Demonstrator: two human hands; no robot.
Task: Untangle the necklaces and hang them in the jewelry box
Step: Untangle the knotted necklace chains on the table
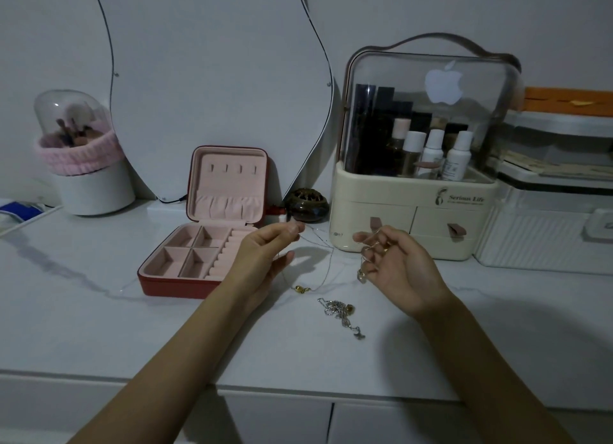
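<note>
left hand [265, 256]: raised over the counter [99, 311], thumb and forefinger pinching a thin chain [320, 244] near the top
right hand [394, 268]: raised at 3 o'clock of the left, fingers curled round the chain's other part plus a gold piece; exact grip hard to make out
thin chain: strung between both hands, sags to a small gold clasp [300, 289] at the counter; strands too fine to trace fully
necklace pile [341, 312]: tangled silver heap on the counter at 6 o'clock of the hands, apart from them
jewelry box [212, 224]: open, at 9 o'clock of the left hand, lid upright, hooks bare; near right corner hidden behind the left wrist
open room: bare counter at 6 to 8 o'clock, up to the front edge
crowded: cosmetics organizer [414, 211] at 1 o'clock, dark pot [306, 204] at 12, brush holder [86, 165] at 10
cut off: white bins at the right frame edge
</note>
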